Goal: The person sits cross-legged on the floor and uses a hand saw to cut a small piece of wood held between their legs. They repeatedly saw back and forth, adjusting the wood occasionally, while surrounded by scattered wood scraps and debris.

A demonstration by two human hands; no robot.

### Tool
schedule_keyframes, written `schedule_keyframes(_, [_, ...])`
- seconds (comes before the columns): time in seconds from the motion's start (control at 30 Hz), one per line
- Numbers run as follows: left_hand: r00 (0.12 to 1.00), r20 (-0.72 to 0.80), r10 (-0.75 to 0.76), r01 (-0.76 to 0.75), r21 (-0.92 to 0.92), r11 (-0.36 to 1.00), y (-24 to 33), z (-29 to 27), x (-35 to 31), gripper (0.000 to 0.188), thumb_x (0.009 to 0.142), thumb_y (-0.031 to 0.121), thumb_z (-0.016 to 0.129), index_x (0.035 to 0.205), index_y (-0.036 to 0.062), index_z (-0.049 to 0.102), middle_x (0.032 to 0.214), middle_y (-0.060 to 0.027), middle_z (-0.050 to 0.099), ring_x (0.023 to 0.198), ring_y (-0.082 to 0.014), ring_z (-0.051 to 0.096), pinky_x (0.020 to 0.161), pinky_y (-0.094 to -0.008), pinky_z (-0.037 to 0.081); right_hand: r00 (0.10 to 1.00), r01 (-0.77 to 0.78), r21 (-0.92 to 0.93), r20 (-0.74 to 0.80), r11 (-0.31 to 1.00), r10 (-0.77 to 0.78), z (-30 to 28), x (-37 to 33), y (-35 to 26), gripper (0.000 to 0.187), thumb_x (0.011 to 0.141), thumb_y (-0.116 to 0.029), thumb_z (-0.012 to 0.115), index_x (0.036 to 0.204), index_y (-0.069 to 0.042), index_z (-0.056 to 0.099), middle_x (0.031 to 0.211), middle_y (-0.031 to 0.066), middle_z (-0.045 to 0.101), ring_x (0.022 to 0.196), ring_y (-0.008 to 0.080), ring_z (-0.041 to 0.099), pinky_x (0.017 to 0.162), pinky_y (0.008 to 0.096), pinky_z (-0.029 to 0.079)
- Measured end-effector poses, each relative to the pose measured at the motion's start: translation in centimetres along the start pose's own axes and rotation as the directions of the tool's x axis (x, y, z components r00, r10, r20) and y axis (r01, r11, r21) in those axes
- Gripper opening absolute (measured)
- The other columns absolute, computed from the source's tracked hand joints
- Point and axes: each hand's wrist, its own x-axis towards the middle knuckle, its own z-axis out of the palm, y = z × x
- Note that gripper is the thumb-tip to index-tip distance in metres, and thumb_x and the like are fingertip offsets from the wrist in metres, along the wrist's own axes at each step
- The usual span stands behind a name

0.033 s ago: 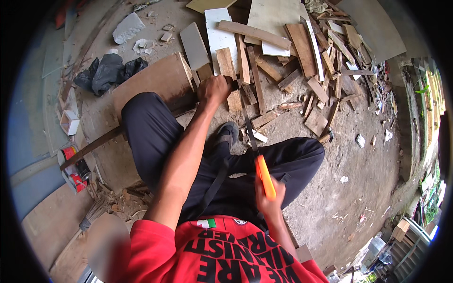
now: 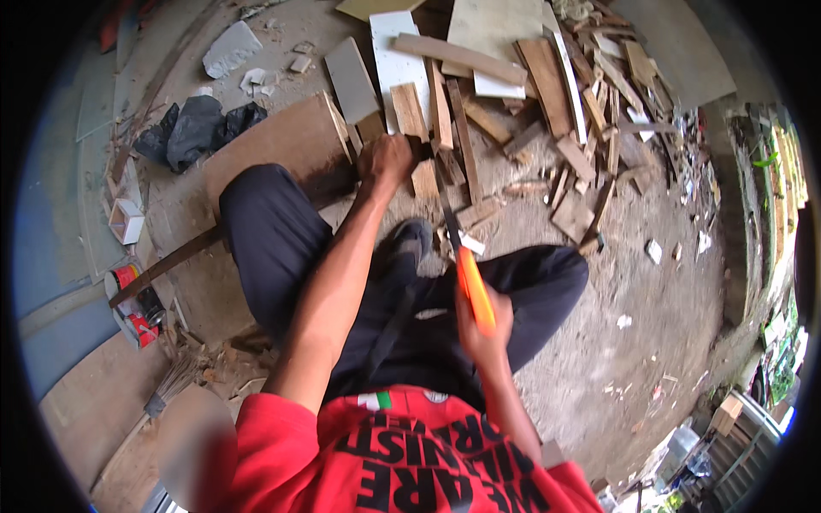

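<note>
My right hand [image 2: 489,325] is closed round the orange handle of a hand saw [image 2: 467,269]. Its dark blade points away from me, and its far part reaches the end of a dark wooden strip [image 2: 184,255] just right of my left hand. Gripped in my left hand [image 2: 386,161], that strip runs down to the left, passing behind my left knee. Where the blade meets the wood is too dark and small to make out any cut. A brown wooden block or board [image 2: 278,145] lies beside the strip, close to my left hand.
Scrap wood [image 2: 547,85] is piled at the far right, with a white board [image 2: 398,51] beside it. At the left are a black plastic bag [image 2: 192,132], a red tin [image 2: 126,278] and a twig broom [image 2: 171,389]. My dark shoe [image 2: 412,244] rests below the blade.
My right hand has pushed the saw forward, away from me, so its handle sits closer to the wooden strip. My left hand stays in about the same place on the strip.
</note>
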Motion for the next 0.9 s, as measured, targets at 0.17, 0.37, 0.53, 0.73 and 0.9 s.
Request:
schedule_keyframes(0.17, [0.912,0.370,0.177,-0.179,-0.030,0.983,2.9,-7.4,1.5,0.028,0.088,0.032,0.054,0.093,0.0151,0.076,0.098,-0.0122,0.074,0.091,-0.0332,0.072,0.075,-0.0462,0.058,0.992,0.081,-0.014,-0.096,0.997,-0.082,6.6,14.7,-3.7,0.025,0.089,-0.018,0.066,0.076,0.003,0.060,0.059,0.0203,0.057,0.050,0.0336,0.056,0.052,0.0398,0.043])
schedule_keyframes(0.37, [0.919,0.387,-0.078,0.013,0.168,0.986,1.6,-3.6,3.1,0.028,0.092,0.024,0.051,0.095,0.0072,0.073,0.096,-0.0169,0.073,0.085,-0.0312,0.072,0.069,-0.0441,0.058,0.998,0.060,0.038,-0.027,0.997,-0.059,4.3,7.5,-0.6,0.015,0.085,-0.011,0.068,0.080,0.003,0.063,0.061,0.0207,0.059,0.057,0.0358,0.065,0.054,0.0393,0.048])
schedule_keyframes(0.53, [0.991,0.127,-0.040,0.058,-0.140,0.988,0.9,-1.4,2.2,0.038,0.091,0.016,0.048,0.055,0.0088,0.054,0.045,-0.0090,0.050,0.039,-0.0174,0.046,0.042,-0.0380,0.043,0.998,-0.057,0.034,0.017,0.998,0.057,-1.9,-5.2,-0.8,0.005,0.084,-0.004,0.066,0.080,0.000,0.064,0.055,0.0126,0.055,0.047,0.0260,0.061,0.047,0.0329,0.045])
schedule_keyframes(0.73, [0.939,0.327,-0.109,0.123,-0.020,0.992,1.0,-4.0,2.4,0.043,0.091,0.035,0.052,0.081,-0.0010,0.073,0.084,-0.0272,0.069,0.083,-0.0431,0.070,0.074,-0.0521,0.056,0.995,0.091,-0.080,-0.027,0.993,-0.093,-0.8,-2.8,-0.2,0.008,0.083,-0.006,0.066,0.080,0.001,0.063,0.059,0.0160,0.057,0.050,0.0308,0.060,0.050,0.0370,0.046])
schedule_keyframes(0.9, [0.908,0.416,0.046,-0.111,0.133,0.985,3.7,-6.7,3.2,0.033,0.094,0.034,0.051,0.100,0.0146,0.076,0.099,-0.0130,0.074,0.093,-0.0312,0.072,0.073,-0.0441,0.059,0.984,0.136,-0.023,-0.116,0.990,-0.138,6.9,12.9,-1.9,0.022,0.086,-0.014,0.065,0.075,0.003,0.058,0.060,0.0209,0.055,0.051,0.0272,0.056,0.054,0.0399,0.044])
